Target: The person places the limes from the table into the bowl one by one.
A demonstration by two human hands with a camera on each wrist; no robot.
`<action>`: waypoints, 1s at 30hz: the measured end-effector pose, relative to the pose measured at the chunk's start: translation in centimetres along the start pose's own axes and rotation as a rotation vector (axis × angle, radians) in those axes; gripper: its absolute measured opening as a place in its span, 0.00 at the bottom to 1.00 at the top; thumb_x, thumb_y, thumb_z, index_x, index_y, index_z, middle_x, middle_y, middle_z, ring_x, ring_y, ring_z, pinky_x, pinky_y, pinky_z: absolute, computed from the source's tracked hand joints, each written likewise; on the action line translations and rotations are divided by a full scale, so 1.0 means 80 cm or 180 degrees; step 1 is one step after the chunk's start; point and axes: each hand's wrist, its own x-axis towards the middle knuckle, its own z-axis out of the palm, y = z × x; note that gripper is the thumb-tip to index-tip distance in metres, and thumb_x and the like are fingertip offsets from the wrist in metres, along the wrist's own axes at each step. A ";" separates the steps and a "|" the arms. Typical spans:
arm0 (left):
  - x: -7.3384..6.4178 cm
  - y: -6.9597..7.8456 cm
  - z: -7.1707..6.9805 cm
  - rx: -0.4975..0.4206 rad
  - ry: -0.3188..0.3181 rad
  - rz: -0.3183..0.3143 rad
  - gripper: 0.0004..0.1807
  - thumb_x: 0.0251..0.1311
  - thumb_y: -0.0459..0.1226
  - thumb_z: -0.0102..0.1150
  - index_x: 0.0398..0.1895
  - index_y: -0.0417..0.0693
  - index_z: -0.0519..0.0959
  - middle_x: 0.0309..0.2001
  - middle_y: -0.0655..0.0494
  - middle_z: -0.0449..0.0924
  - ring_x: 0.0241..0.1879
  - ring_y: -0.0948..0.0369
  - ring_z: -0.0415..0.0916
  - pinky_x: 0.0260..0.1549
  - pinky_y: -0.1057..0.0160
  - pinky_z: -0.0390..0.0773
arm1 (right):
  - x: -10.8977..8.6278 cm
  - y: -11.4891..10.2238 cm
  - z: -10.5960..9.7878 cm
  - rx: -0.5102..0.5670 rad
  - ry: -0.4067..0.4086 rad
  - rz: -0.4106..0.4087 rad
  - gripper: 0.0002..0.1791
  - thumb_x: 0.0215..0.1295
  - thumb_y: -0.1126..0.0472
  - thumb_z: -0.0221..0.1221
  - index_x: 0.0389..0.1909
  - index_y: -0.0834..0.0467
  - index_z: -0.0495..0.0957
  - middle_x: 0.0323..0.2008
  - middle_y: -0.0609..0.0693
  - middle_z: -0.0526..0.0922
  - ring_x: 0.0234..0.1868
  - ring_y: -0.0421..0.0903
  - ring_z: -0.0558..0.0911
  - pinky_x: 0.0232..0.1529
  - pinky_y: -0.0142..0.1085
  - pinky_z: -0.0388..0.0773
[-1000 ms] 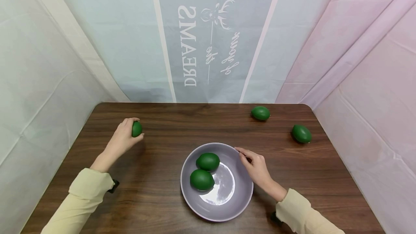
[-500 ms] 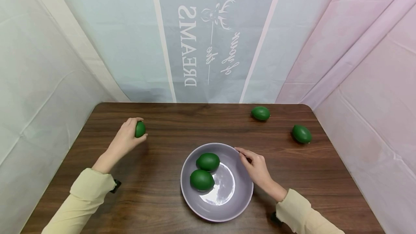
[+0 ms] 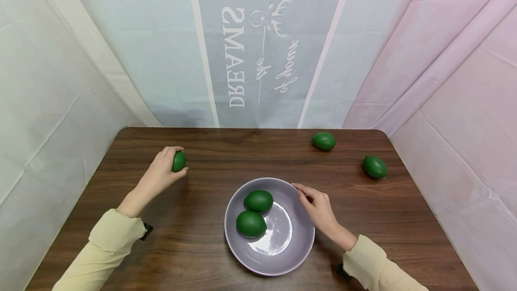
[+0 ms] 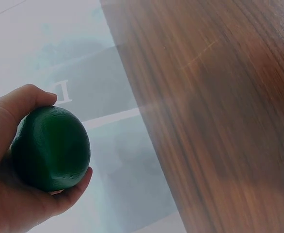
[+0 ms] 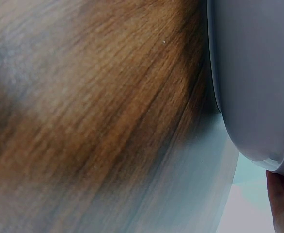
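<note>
My left hand [image 3: 163,172] grips a green lime [image 3: 179,161] over the left part of the table. In the left wrist view the thumb and fingers curl round this lime [image 4: 52,148], which is smooth and dark green. Near the table's front middle stands a round grey-purple bowl [image 3: 298,230]. Two more limes lie inside it on the left, one lime [image 3: 258,201] behind the other lime [image 3: 251,224]. My right hand [image 3: 321,210] pinches the bowl's back right rim. The right wrist view shows the bowl's outer wall [image 5: 258,82] with fingertips at its rim.
Two limes rest on the brown wooden table [image 3: 226,152] at the back right: one lime [image 3: 324,141] by the far edge, another lime [image 3: 374,167] nearer the right edge. Behind the table hangs a pale blue printed cloth [image 3: 161,35], with light cloth walls at both sides.
My left hand has moved a little to the right, carrying the lime. The right hand, the bowl and the other limes have stayed in place.
</note>
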 end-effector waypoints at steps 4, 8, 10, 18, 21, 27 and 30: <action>0.000 0.007 0.000 0.0009 -0.0012 0.0044 0.30 0.55 0.37 0.58 0.59 0.33 0.62 0.52 0.34 0.64 0.44 0.42 0.65 0.33 0.48 0.72 | 0.000 0.000 0.000 -0.0001 -0.0001 0.0010 0.13 0.57 0.71 0.57 0.42 0.57 0.82 0.39 0.48 0.84 0.38 0.40 0.81 0.35 0.18 0.71; 0.000 0.013 0.000 0.0012 -0.0028 0.0089 0.30 0.55 0.37 0.59 0.58 0.32 0.62 0.52 0.35 0.64 0.44 0.43 0.66 0.34 0.48 0.72 | 0.000 0.001 0.000 -0.0006 0.0000 0.0013 0.13 0.57 0.71 0.57 0.42 0.57 0.82 0.39 0.48 0.84 0.38 0.41 0.81 0.35 0.18 0.71; 0.000 0.015 0.001 0.0010 -0.0031 0.0114 0.30 0.55 0.37 0.59 0.58 0.32 0.62 0.52 0.35 0.65 0.44 0.43 0.66 0.34 0.48 0.72 | 0.000 0.001 0.000 -0.0006 -0.0004 0.0015 0.13 0.58 0.71 0.57 0.42 0.57 0.82 0.39 0.48 0.84 0.37 0.41 0.81 0.34 0.18 0.71; -0.001 0.023 0.003 0.0014 -0.0017 0.0203 0.29 0.54 0.36 0.60 0.57 0.33 0.63 0.51 0.36 0.65 0.44 0.44 0.66 0.34 0.49 0.72 | 0.000 0.001 -0.001 0.0003 -0.0026 0.0023 0.13 0.58 0.70 0.57 0.42 0.57 0.82 0.39 0.48 0.84 0.37 0.42 0.81 0.34 0.18 0.71; -0.001 0.027 0.003 0.0020 -0.0011 0.0240 0.29 0.54 0.36 0.60 0.57 0.33 0.63 0.51 0.37 0.66 0.44 0.44 0.67 0.34 0.49 0.73 | 0.000 0.001 -0.001 0.0005 -0.0027 0.0026 0.13 0.58 0.70 0.57 0.42 0.56 0.82 0.39 0.48 0.84 0.37 0.42 0.81 0.35 0.18 0.71; -0.002 0.034 0.004 0.0043 0.0025 0.0337 0.29 0.53 0.36 0.60 0.57 0.34 0.64 0.50 0.38 0.67 0.43 0.46 0.67 0.33 0.50 0.73 | -0.001 0.002 -0.001 0.0009 -0.0029 0.0030 0.12 0.59 0.69 0.56 0.42 0.56 0.82 0.39 0.48 0.84 0.37 0.42 0.81 0.34 0.18 0.71; -0.002 0.037 0.006 0.0045 0.0048 0.0396 0.29 0.53 0.36 0.61 0.56 0.34 0.64 0.50 0.38 0.67 0.42 0.46 0.67 0.33 0.50 0.73 | -0.001 0.001 -0.001 0.0004 -0.0028 0.0043 0.12 0.59 0.69 0.56 0.42 0.57 0.82 0.39 0.48 0.84 0.37 0.42 0.81 0.34 0.18 0.71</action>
